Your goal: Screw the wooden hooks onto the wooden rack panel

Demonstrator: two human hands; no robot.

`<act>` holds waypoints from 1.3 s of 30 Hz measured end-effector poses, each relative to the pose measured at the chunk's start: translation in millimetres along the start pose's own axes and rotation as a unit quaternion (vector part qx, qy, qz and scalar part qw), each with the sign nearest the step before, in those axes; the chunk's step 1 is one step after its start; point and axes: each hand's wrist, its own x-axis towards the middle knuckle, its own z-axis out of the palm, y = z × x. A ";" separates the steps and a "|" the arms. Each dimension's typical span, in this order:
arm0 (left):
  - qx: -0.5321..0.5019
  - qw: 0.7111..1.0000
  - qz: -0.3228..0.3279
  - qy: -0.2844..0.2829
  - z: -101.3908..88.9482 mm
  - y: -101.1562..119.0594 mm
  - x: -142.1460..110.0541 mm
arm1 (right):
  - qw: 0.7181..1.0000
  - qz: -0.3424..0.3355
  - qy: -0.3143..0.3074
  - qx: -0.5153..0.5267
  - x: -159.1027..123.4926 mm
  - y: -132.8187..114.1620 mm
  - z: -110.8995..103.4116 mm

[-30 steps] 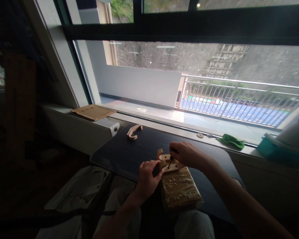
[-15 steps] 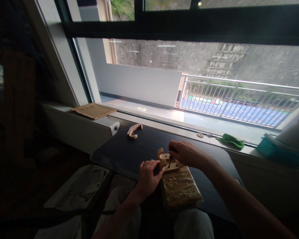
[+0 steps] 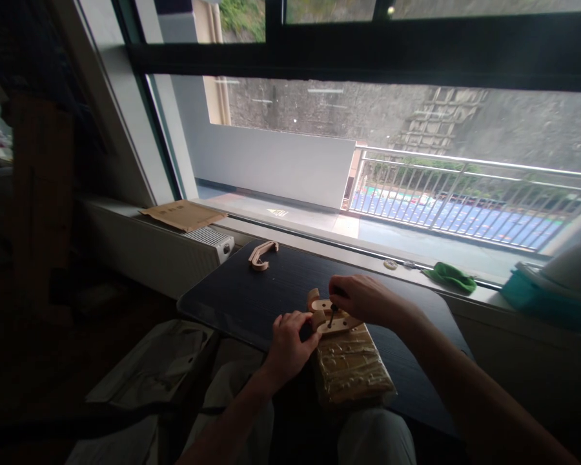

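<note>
Head view: left hand (image 3: 290, 339) pinches wooden bracket (image 3: 337, 324) atop taped parcel (image 3: 353, 365), right hand (image 3: 361, 298) grips upright screwdriver (image 3: 334, 312); bracket could skid if driver pressure tips it off the parcel's crinkled wrap.

Marks on brown paper (image 3: 186, 217); triangular floor sign (image 3: 277, 212) — both illegible.

Toward four o'clock, the right hand (image 3: 363, 298) hides the top of the tool (image 3: 332, 318); near three, the picture's edge crops a teal container (image 3: 537, 298).
</note>
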 end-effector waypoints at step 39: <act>0.019 0.999 -0.014 -0.034 1.2 -2.0 -0.3 | 0.998 0.056 0.008 -0.012 7.5 3.1 13.9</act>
